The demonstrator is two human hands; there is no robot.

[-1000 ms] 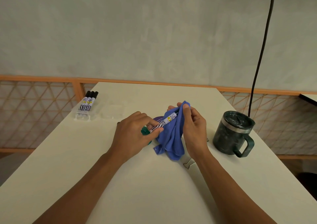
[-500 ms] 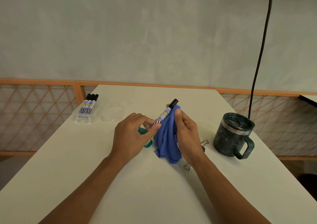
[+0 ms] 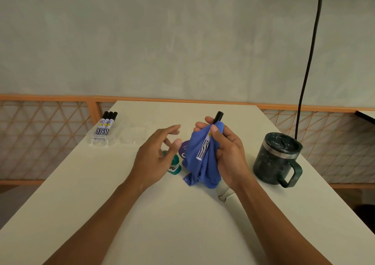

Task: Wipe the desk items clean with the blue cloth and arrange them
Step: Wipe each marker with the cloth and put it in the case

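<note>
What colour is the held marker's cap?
Black cap on the marker, best seen in the head view.

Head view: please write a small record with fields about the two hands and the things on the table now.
left hand: open, holds nothing
right hand: grips marker against blue cloth
clear tray: far left, three markers inside
mug: right side, lid on
binder clip: beside right wrist
green item: beside cloth

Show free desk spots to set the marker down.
Bare: far strip between clear tray and mug; left side, nearer than the tray; near desk this side of the binder clip. Crowded: centre, around green item, blue cloth, marker.
</note>
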